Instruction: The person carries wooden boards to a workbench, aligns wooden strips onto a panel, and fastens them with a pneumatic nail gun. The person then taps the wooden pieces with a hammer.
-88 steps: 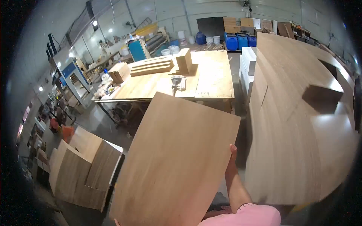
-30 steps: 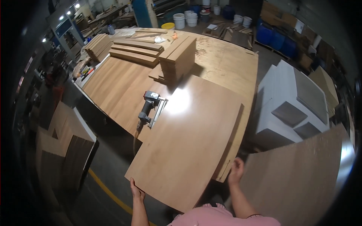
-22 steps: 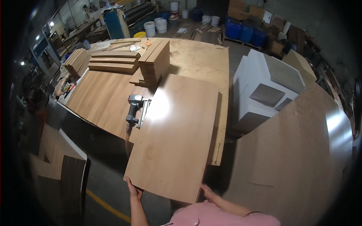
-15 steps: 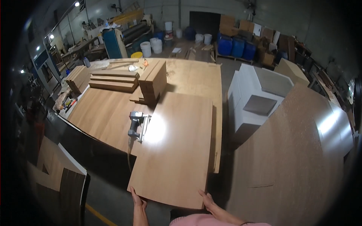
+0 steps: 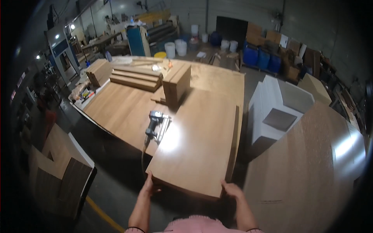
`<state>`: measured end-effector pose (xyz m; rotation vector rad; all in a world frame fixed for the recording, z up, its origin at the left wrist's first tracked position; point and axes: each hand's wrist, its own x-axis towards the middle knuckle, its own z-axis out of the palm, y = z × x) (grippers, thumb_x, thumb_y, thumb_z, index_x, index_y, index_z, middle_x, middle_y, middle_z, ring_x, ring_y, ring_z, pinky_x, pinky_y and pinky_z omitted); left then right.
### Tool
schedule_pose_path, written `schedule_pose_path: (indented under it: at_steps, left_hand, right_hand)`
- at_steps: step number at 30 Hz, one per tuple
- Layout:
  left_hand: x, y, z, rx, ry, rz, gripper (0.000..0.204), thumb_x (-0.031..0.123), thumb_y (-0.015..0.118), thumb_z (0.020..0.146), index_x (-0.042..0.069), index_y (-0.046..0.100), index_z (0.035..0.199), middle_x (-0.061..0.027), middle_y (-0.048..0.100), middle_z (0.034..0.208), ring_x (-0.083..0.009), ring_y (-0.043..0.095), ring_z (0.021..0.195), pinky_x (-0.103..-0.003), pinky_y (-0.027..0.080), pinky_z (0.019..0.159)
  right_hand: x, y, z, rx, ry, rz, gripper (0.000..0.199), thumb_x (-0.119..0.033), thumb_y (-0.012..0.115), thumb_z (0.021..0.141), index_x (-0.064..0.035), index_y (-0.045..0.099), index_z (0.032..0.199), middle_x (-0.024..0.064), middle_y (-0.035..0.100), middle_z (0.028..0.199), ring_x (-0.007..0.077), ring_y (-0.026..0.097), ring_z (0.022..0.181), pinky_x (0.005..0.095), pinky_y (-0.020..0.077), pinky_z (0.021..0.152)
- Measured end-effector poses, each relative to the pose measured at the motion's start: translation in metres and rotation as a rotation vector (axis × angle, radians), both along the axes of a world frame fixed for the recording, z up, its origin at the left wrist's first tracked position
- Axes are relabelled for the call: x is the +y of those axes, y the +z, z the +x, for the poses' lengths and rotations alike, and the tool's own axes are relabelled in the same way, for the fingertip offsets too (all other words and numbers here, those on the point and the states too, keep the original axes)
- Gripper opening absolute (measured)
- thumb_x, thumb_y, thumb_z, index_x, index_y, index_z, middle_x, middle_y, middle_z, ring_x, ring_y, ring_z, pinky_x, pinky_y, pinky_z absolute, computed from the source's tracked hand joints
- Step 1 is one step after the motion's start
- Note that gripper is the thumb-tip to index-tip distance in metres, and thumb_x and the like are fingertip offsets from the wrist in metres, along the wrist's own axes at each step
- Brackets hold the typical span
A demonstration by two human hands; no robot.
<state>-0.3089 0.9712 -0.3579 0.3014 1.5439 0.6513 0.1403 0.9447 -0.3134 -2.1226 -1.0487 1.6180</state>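
- Workshop space spread out under bright lamps, with a grey concrete floor (image 5: 116,174) marked by a yellow line, blue barrels (image 5: 262,58) and white buckets (image 5: 175,47) at the far end, and cardboard boxes stacked along the right wall.
- The wide wooden counter (image 5: 120,108) filled the middle; it carried stacked boards (image 5: 136,77), an upright wooden block (image 5: 176,79) and a grey power tool (image 5: 154,123) lying near its front edge, with a cord trailing off that edge.
- A large plywood panel (image 5: 198,143) lay flat on the counter's near right part, its near end jutting out past the counter edge toward the person; the tool sat just beside its left edge.
- To the right stood a white cabinet (image 5: 278,110), and nearer still a big panel (image 5: 307,171) leaned at a slant; the gap between it and the plywood panel was narrow.
- More room lay open on the left, over the floor, before a group of cut boards (image 5: 58,174) standing low at the left.
- The left hand (image 5: 149,185) gripped the near left corner of the plywood panel, fingers under its edge.
- The right hand (image 5: 232,189) clasped the near right corner, fingers curled over the edge.
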Motion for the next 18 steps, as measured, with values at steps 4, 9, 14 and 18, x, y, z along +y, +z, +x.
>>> schedule_pose_path:
  at_steps: [4, 9, 14, 18]
  left_hand:
    - [-0.033, -0.001, -0.072, 0.258, 0.054, -0.029, 0.111, 0.090, 0.028, 0.086, 0.007, 0.020, 0.159, -0.0174, 0.044, 0.152, -0.0334, 0.057, 0.118, -0.054, 0.053, 0.082]
    - [-0.053, -0.022, -0.050, 0.095, 0.088, 0.063, 0.109, 0.090, 0.035, 0.084, 0.017, 0.013, 0.163, -0.0146, 0.039, 0.157, -0.0326, 0.049, 0.131, -0.052, 0.049, 0.091]
    - [-0.029, -0.042, 0.014, -0.190, 0.147, 0.119, 0.117, 0.089, 0.042, 0.082, 0.014, 0.004, 0.163, -0.0172, 0.024, 0.161, -0.0379, 0.034, 0.142, -0.058, 0.045, 0.101]
    - [-0.004, -0.054, 0.028, -0.283, 0.141, 0.265, 0.090, 0.079, 0.041, 0.092, 0.010, 0.036, 0.150, -0.0149, 0.053, 0.136, -0.0306, 0.057, 0.114, -0.041, 0.054, 0.066]
  right_hand:
    - [-0.027, 0.006, 0.053, -0.029, -0.005, 0.185, 0.074, -0.065, 0.051, 0.097, 0.0003, 0.063, 0.130, 0.0131, 0.073, 0.105, 0.0180, 0.068, 0.086, 0.0336, 0.0538, 0.078]
    - [-0.080, -0.063, 0.040, 0.107, -0.505, 0.292, 0.058, -0.051, 0.057, 0.099, -0.0066, 0.058, 0.136, 0.0096, 0.071, 0.112, 0.0160, 0.066, 0.088, 0.0265, 0.0505, 0.066]
    - [-0.095, -0.075, -0.074, 0.455, -0.625, -0.007, 0.084, -0.074, 0.045, 0.093, -0.0163, 0.038, 0.154, 0.0122, 0.038, 0.157, 0.0354, 0.034, 0.144, 0.0653, 0.0259, 0.112]
    - [-0.089, -0.067, -0.109, 0.672, -0.747, 0.138, 0.091, -0.080, 0.034, 0.091, -0.0205, 0.024, 0.159, 0.0113, 0.031, 0.161, 0.0370, 0.029, 0.147, 0.0685, 0.0271, 0.110]
